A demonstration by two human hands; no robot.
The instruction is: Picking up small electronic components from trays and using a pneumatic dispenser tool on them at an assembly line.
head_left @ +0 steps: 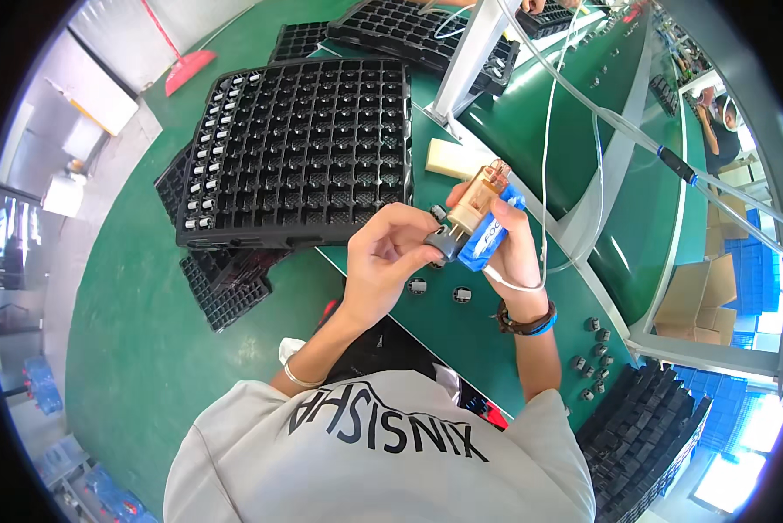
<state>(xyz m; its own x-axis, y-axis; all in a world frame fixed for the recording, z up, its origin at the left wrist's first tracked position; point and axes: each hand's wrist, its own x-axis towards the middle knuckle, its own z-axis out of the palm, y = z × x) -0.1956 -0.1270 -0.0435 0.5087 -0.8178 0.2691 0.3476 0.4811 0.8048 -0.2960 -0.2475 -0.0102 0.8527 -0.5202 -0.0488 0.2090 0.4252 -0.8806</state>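
Note:
My left hand [379, 260] is closed, thumb and fingers pinching a small dark grey part [445, 243]. Its exact kind is hard to make out. My right hand [520, 254] grips a clear, amber-coloured cylindrical tool [476, 202] with copper-coloured pins at its top end, a blue printed wrap [487, 240] along its side and a white cable [515, 285] running from it. The tool's lower end meets the grey part, with thin metal prongs between them. Below my hands, two small round grey-and-black parts [462, 295] lie on the green table.
A black compartment tray [296, 241] stands at the left, small metal-topped parts in its left columns. Behind my right hand lies a cream block [454, 159]. Several small parts [599, 350] and stacked black trays [640, 427] are at right. A metal post [470, 65] rises beside the green conveyor [531, 139].

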